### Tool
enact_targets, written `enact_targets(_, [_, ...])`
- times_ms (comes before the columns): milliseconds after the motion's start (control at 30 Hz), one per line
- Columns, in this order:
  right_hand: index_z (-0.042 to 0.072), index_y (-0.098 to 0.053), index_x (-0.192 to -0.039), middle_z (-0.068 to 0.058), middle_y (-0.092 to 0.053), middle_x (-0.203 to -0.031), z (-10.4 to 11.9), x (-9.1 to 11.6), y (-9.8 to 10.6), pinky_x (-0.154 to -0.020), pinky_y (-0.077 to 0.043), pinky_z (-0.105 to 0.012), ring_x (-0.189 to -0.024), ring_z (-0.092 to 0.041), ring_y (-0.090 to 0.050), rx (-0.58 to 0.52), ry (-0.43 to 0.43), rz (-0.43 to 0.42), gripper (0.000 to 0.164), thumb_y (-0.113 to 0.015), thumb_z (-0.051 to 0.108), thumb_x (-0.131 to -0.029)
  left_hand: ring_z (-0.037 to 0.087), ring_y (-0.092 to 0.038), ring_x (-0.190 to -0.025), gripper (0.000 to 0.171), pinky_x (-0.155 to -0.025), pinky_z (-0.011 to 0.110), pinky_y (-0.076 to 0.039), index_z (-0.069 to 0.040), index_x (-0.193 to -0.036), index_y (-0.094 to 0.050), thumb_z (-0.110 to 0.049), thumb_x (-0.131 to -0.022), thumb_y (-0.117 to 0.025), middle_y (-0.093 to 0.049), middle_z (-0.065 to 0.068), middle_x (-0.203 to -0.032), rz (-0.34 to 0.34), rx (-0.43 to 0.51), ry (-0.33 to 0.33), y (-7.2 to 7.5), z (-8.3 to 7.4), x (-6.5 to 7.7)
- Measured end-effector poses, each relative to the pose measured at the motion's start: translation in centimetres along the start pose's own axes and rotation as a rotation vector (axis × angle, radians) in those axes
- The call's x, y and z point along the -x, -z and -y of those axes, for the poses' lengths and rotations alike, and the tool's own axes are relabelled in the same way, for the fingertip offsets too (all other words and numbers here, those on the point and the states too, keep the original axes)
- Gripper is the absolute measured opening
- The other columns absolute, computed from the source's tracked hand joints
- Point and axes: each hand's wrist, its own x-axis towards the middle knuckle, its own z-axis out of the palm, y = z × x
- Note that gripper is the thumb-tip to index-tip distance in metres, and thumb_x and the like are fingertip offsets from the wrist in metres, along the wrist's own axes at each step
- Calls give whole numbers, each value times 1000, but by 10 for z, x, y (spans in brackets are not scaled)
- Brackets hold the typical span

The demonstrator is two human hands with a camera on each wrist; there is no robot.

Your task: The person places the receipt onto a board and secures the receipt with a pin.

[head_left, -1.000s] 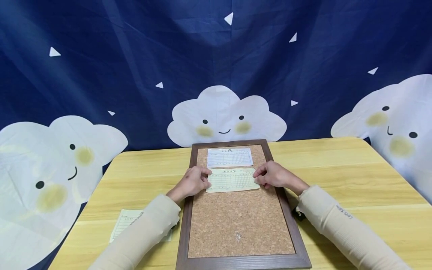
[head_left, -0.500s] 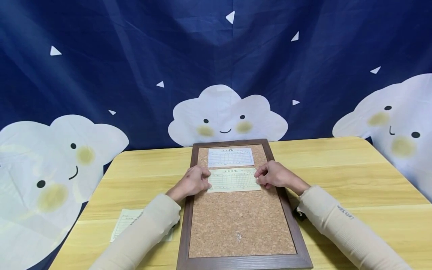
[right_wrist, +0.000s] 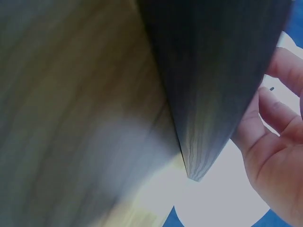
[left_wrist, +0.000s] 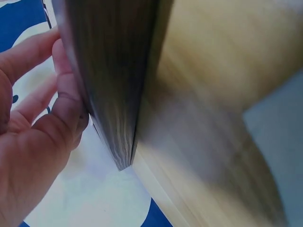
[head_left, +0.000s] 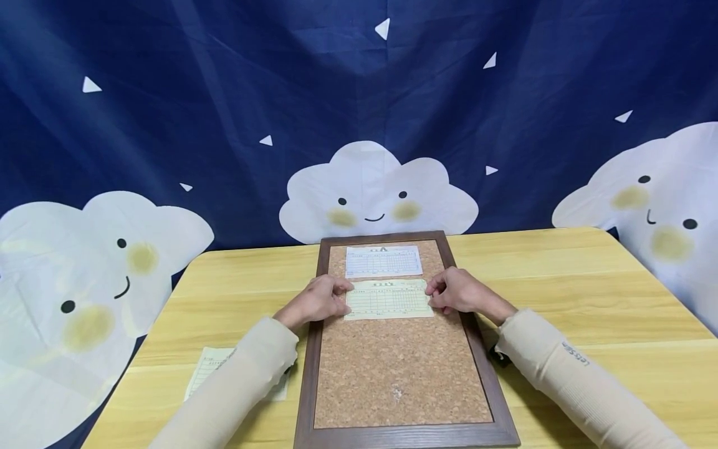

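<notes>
A pale yellow receipt slip (head_left: 389, 300), printed with a ruled grid, lies across the upper part of a cork board (head_left: 401, 368) with a dark wooden frame. My left hand (head_left: 320, 299) holds its left edge between thumb and fingers. At the opposite edge my right hand (head_left: 460, 292) pinches it the same way. Just above is a white-blue slip (head_left: 383, 262) of the same layout, flat on the cork. In the wrist views the frame's side hides the slip; the left hand (left_wrist: 42, 118) and right hand (right_wrist: 274, 127) show curled fingers beyond it.
More yellow slips (head_left: 210, 368) lie on the wooden table (head_left: 252, 274) at the left, partly under the left sleeve. A small black object (head_left: 498, 357) shows beside the right sleeve. Behind the table hangs a blue curtain (head_left: 314, 75) with clouds.
The yellow slip's lower edge now looks straighter and flatter than a second ago. Both hands stay at its sides, with only slight shifts of the fingers.
</notes>
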Motion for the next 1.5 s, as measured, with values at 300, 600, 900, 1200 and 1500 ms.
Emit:
enact_targets(300, [-2, -68, -88, -1, -62, -75, -1, 1, 1, -57, -57, -30, -59, -12, -61, 18, 16, -6, 4, -70, -4, -85, 17, -54, -90, 48, -82, 32, -48, -6, -128, -68, -2, -81, -80, -60, 9, -116, 60, 50, 52, 2, 3, -3])
enact_targets(600, [-5, -70, -98, -9, -67, -86, -2, 7, 7, -61, -58, -32, -65, -16, -65, -19, 19, 6, 11, -69, 0, -89, 18, -54, -97, 48, -85, 33, -48, -6, -128, -68, -4, -81, -80, -61, 9, -120, 67, 34, 48, 3, 2, -3])
enact_targets(900, [-9, -70, -100, -8, -65, -77, -3, 11, 17, -62, -59, -33, -67, -16, -62, -78, 70, 11, 14, -66, 2, -92, 17, -52, -90, 49, -83, 31, -47, -4, -129, -68, -3, -81, -80, -61, 10, -117, 80, 50, 41, 4, 3, -5])
enact_targets(1200, [-11, -68, -103, -10, -63, -78, -4, 19, 24, -62, -58, -32, -68, -15, -59, -150, 93, 18, 16, -65, 2, -94, 19, -50, -92, 48, -83, 32, -46, -4, -128, -68, -3, -81, -79, -60, 9, -113, 84, 63, 33, 4, 5, -5])
enact_targets(1500, [-9, -67, -107, -7, -58, -74, -11, 30, 36, -58, -56, -32, -67, -17, -56, -126, 98, -2, 18, -63, 5, -97, 19, -49, -93, 48, -82, 31, -44, -7, -129, -68, -5, -82, -79, -59, 8, -112, 89, 72, 50, 3, 4, -4])
